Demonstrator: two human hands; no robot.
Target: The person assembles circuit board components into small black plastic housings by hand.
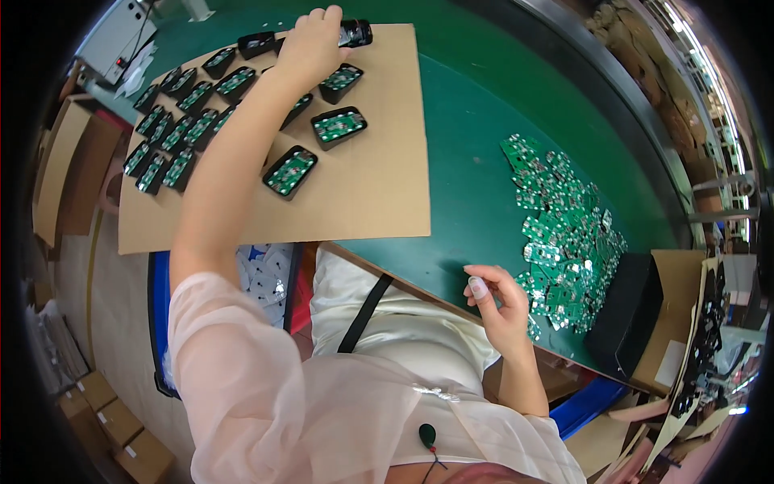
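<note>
Left hand point(310, 44) pressed a black housing point(353, 33) onto the cardboard sheet point(379, 185); right hand point(498, 302), fingers loosely curled and empty, hovered beside the circuit boards point(564, 234); square placement seemed advisable

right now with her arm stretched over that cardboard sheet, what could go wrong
1. The left hand reaches across rows of black cases with green boards; the forearm could brush one out of line.
2. The cardboard sheet overhangs the green table at its near edge, so leaning on it might tip it.
3. The heap of loose green circuit boards lies near the table edge by the right hand; some could slide off.
</note>
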